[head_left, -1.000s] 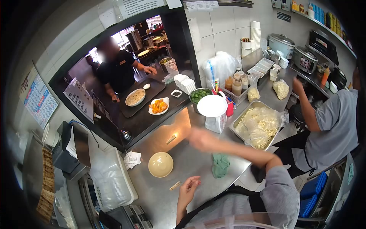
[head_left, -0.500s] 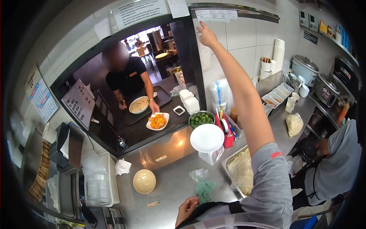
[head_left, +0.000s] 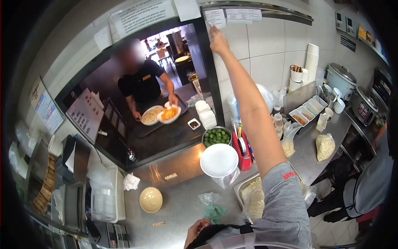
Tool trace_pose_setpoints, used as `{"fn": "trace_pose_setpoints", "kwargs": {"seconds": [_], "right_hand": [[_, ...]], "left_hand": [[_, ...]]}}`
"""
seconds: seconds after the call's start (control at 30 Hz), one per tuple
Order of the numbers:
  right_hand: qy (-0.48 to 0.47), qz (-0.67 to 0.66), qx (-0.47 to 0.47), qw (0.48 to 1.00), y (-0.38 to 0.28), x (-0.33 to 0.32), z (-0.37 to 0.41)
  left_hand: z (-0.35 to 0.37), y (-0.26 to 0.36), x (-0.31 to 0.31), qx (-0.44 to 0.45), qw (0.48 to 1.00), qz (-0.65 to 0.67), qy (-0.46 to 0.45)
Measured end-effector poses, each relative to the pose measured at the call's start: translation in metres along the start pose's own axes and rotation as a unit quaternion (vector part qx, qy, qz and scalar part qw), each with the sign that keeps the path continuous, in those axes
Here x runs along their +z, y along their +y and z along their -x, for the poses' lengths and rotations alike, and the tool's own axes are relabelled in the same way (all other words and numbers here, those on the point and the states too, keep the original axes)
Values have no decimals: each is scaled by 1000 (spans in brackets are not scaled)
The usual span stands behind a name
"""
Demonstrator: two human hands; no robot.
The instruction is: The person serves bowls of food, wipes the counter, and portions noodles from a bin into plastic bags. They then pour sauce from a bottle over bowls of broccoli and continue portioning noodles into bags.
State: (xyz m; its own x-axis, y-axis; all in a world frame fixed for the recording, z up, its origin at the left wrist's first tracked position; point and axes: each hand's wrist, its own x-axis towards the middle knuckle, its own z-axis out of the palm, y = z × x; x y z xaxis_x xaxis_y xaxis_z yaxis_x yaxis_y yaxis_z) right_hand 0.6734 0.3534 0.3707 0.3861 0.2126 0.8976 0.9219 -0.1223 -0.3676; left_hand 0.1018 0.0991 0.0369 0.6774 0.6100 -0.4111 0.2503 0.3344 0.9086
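Note:
My right hand [head_left: 218, 40] reaches high up the tiled wall with its fingers pinched at the lower edge of a printed paper slip [head_left: 215, 17]. The slip hangs from a metal rail [head_left: 282, 14]. Low at the counter's near edge, my left hand [head_left: 196, 230] is curled; the inside of its fingers is hidden. Just beyond it lie a green cloth [head_left: 214, 213] and a crumpled clear plastic bag [head_left: 208, 198]. Under my right arm sits a metal tray [head_left: 237, 191] of pale food covered with plastic.
Beyond the serving window a person [head_left: 141, 85] handles a bowl of orange food [head_left: 169, 114] beside a bowl of pale food [head_left: 151, 115]. A beige bowl [head_left: 151, 200], a white lid [head_left: 219, 160] and green fruits [head_left: 217, 135] stand on the counter. A co-worker [head_left: 367, 186] stands at right.
My right hand has gone from pointing beside the slips to pinching one, which now hangs apart from the others. Beyond the window, the person has lifted the orange-food bowl back toward the other bowl.

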Motion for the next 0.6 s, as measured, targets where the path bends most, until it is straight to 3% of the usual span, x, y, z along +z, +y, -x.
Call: {"fn": "trace_pose_setpoints", "kwargs": {"seconds": [0.07, 0.1, 0.13, 0.17, 0.27, 0.3, 0.33, 0.4, 0.43, 0.5, 0.53, 0.6], "right_hand": [[-40, -30, 12, 999, 7, -3, -20], [-83, -101, 76, 989, -6, -18, -18], [12, -114, 60, 992, -17, -17, -7], [80, -172, 31, 981, -37, -24, 10], [16, -268, -136, 954, -131, -74, 122], [-87, -310, -158, 933, -156, -82, 170], [-344, -155, -27, 926, -178, -106, 224], [-409, -215, -283, 841, -199, -125, 321], [-460, -217, -328, 796, -206, -140, 366], [-599, -129, -379, 694, -223, -177, 410], [-592, -139, -411, 679, -221, -187, 436], [-650, -157, -341, 661, -230, -206, 457]], "left_hand": [[6, 17, 5, 52, 996, -68, 26], [10, 27, 7, 89, 989, -110, 40], [10, 30, 0, 147, 978, -141, 47], [9, 34, -6, 204, 962, -174, 54], [10, 63, -15, 371, 921, -111, 36], [8, 67, -19, 410, 910, -66, 15], [7, 71, -22, 418, 908, -12, 9], [1, 76, -22, 435, 895, 97, -7], [-4, 74, -22, 406, 908, 105, 17], [-14, 60, -23, 341, 930, 123, 67], [-17, 51, -25, 256, 949, 160, 94], [-24, 26, -41, 249, 948, 147, 135]]}}
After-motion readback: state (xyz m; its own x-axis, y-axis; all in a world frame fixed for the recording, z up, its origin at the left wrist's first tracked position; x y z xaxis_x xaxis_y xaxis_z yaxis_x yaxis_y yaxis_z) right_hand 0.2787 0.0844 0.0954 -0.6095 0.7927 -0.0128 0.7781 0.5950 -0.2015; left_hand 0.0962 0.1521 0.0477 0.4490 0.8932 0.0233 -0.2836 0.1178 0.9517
